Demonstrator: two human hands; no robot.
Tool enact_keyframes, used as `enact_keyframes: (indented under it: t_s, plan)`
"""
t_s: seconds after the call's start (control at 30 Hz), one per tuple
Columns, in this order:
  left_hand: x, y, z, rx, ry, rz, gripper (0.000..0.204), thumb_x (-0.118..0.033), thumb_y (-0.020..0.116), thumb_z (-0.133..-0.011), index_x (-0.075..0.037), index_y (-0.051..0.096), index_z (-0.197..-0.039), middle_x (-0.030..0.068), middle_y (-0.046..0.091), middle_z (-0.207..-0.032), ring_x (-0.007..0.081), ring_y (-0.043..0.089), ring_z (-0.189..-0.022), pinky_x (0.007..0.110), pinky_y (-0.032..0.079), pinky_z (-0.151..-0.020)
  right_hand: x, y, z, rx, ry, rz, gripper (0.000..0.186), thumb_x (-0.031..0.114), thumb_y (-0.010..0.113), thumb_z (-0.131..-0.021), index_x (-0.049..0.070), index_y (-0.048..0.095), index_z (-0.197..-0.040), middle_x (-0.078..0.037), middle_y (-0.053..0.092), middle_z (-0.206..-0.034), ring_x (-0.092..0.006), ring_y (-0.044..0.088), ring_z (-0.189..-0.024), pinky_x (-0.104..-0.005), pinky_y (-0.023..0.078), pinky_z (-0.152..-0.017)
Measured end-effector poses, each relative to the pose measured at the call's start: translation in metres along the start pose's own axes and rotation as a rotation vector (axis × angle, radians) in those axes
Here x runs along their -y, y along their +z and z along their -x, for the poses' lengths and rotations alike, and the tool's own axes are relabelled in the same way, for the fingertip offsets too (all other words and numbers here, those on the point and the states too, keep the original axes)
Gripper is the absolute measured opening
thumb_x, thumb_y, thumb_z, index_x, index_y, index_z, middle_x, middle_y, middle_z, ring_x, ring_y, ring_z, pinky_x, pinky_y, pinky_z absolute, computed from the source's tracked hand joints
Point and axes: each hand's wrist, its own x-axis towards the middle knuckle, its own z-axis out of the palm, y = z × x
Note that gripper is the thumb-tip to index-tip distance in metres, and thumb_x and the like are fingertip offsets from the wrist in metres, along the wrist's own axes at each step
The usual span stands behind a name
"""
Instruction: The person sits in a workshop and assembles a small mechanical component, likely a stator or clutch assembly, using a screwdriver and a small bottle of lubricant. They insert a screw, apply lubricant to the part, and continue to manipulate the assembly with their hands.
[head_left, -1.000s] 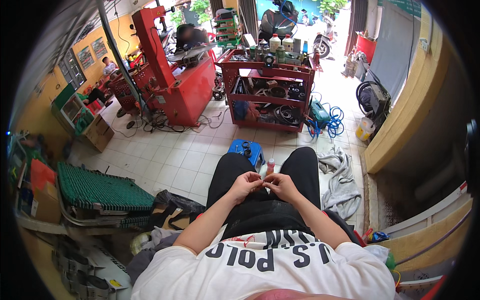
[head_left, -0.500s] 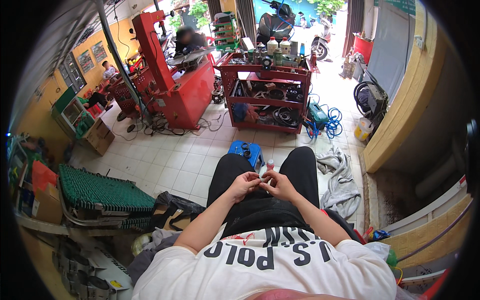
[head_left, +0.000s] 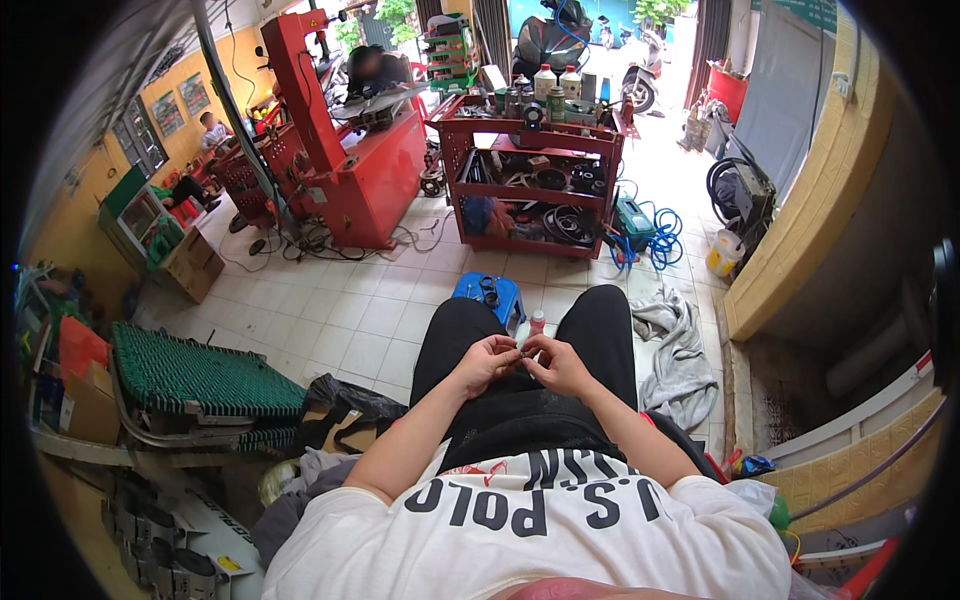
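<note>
Fingers of my left hand and right hand pinch narrowly on a tiny dark part above my lap; likely light and stiff, best held by its edges.

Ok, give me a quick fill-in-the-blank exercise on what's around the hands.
The left hand is held close to the ____ hand.
The low stool is ____.
The green woven panel is on the ____ side of the picture.
The tool cart is painted ____.
Missing words: right; blue; left; red.
</note>
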Motion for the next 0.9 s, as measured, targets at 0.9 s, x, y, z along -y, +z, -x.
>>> enact_keyframes:
  t_s: [0.9]
  plan:
    - [0.005, -0.005, -0.001, -0.033, 0.015, -0.057, 0.028, -0.012, 0.073, -0.095, -0.006, 0.06, -0.118, 0.0044, 0.066, -0.107, 0.0134, 0.066, -0.097, 0.027, 0.056, -0.081, -0.011, 0.006, -0.003, 0.012, 0.037, 0.032, 0.021, 0.018, 0.07, -0.095, 0.005, 0.065, -0.109, -0.004, 0.07, -0.082, -0.0071, 0.06, -0.062, -0.0258, 0.047, -0.055]
